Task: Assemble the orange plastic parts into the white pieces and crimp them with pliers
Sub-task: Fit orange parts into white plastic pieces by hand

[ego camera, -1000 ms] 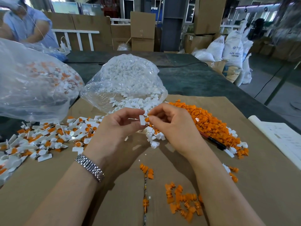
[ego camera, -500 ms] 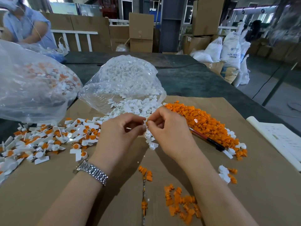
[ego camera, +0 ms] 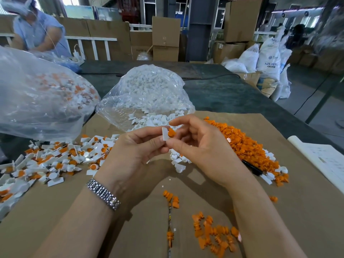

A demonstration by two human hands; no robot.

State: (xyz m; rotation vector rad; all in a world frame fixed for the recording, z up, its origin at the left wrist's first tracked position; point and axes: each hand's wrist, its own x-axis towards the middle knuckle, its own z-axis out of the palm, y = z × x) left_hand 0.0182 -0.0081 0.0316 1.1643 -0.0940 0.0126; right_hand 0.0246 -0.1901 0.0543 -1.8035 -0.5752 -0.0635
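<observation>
A small white piece and an orange plastic part meet above the middle of the cardboard sheet. The left hand pinches the white piece between thumb and curled fingers; the right hand pinches the orange part, its forefinger raised. To seat it well, the white shell likely wants holding steady and the orange part pressing in straight. Both look like hard, smooth moulded plastic. A heap of orange parts lies right, finished pieces left, a clear crinkled bag of white pieces beyond. A dark handle, perhaps the pliers, pokes from the heap.
</observation>
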